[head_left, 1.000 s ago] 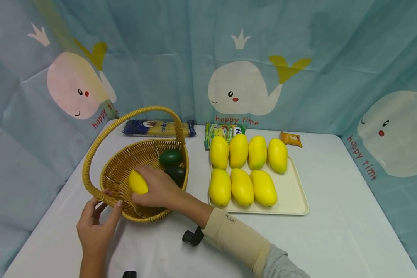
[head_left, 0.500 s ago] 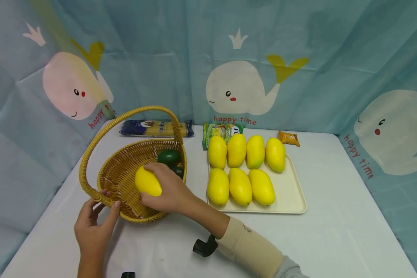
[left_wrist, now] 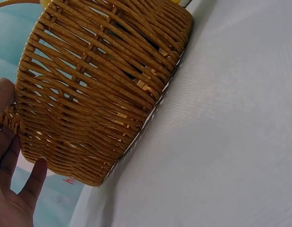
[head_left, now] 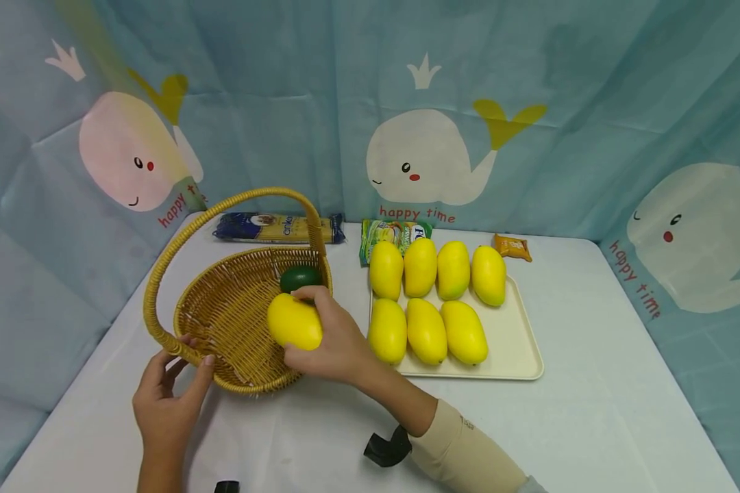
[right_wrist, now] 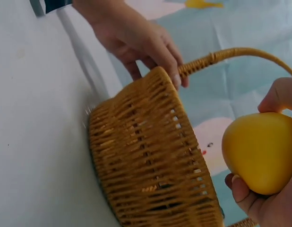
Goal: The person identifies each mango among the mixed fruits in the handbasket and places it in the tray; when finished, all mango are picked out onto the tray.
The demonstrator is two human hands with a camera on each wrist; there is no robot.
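Observation:
My right hand point(head_left: 339, 342) grips a yellow mango point(head_left: 294, 322) above the right side of the wicker basket point(head_left: 234, 274). In the right wrist view the mango point(right_wrist: 260, 152) sits between thumb and fingers, clear of the basket wall point(right_wrist: 146, 151). With fingers and thumb on either side of the rim, my left hand point(head_left: 171, 400) holds the basket near the foot of its handle. The left wrist view shows this hand point(left_wrist: 16, 189) at the rim, beside the woven wall point(left_wrist: 94, 90). One dark green, avocado-like fruit point(head_left: 300, 278) lies inside; the right hand covers the area below it.
Right of the basket, a cream tray point(head_left: 512, 356) bears several mangoes point(head_left: 427, 332) in two rows. Behind stand a blue-and-yellow packet point(head_left: 277, 228), a green packet point(head_left: 376, 236) and a small orange packet point(head_left: 512, 246). A whale-print curtain point(head_left: 284, 137) borders the white table point(head_left: 623, 383).
My right hand has lifted the mango from the basket's middle and carried it rightward, over the right side. The lower dark fruit is now covered. My left hand keeps its hold.

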